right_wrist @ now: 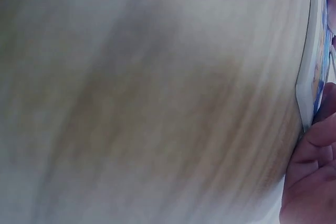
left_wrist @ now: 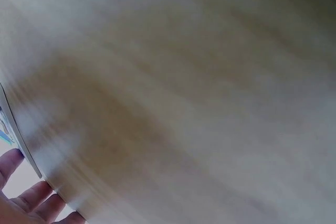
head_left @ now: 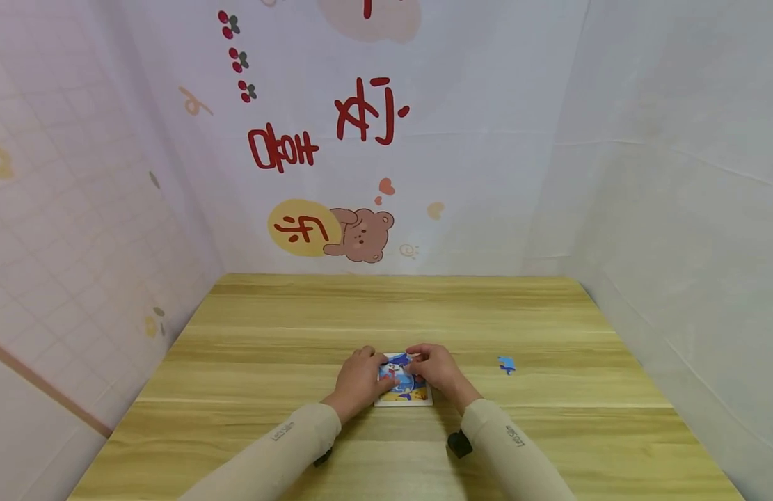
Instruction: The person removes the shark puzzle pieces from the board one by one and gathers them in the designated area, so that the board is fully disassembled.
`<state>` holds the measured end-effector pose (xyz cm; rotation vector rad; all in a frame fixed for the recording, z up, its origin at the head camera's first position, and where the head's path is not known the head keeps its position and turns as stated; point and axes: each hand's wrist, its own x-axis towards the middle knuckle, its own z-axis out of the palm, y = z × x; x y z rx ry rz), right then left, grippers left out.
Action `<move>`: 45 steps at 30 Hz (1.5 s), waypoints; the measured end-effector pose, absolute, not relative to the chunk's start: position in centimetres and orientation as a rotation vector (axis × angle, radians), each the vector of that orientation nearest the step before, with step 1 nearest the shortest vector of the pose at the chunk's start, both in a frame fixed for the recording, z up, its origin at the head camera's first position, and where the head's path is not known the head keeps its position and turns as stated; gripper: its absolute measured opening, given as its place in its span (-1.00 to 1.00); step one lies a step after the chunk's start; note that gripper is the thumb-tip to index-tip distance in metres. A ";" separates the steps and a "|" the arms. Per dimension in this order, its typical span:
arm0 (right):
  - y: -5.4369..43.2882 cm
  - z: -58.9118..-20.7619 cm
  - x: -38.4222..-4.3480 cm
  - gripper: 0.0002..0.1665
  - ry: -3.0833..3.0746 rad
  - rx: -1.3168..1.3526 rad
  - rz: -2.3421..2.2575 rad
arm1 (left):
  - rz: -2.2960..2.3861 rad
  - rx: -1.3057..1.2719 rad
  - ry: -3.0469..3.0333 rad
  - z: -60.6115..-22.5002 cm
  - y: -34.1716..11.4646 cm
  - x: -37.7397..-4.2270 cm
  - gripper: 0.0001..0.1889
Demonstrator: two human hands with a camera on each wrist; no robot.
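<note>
Head view.
Puzzle [head_left: 406, 387]: one, lying flat on the table [head_left: 286, 334], between the hands; blue-and-yellow picture, pale border along its near side.
Piece [head_left: 506, 364]: one, blue, loose on the table to the right, well apart from the puzzle.
Left hand [head_left: 357, 379]: at the puzzle's left side, fingers loosely extended along that side, thumb over the picture; steadying it, by the look of things, with nothing lifted.
Right hand [head_left: 437, 367]: over the puzzle's upper right, fingers bent, thumb and forefinger near each other; whether a piece is pinched between them cannot be told.
Progress, as judged: late stage. Most of the visible picture reads as filled; the part beneath the right hand is hidden. Outstanding: the loose piece at least, and possibly whatever is being worked at upper right.
Sleeves [head_left: 514, 445]: two, pale, lettered.
Wall sheet [head_left: 486, 174]: white, printed with red characters and a bear.

Left wrist view.
Puzzle: only its edge at the far left. Fingers [left_wrist: 32, 196]: several tips, slightly bent, beside that edge and on the table.

Right wrist view.
Puzzle: pale edge and a sliver of coloured picture, far right. Right hand: partly in frame at the corner, fingers folded inward; grip not shown. Fit of the pieces: not legible here.
</note>
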<state>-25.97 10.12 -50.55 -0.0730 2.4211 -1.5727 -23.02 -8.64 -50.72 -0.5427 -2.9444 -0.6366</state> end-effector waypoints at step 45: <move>19.7 -50.3 -25.3 -0.61 2.397 0.098 -1.688 | -0.664 -0.532 -2.934 -50.5 -8.4 -22.8 -0.47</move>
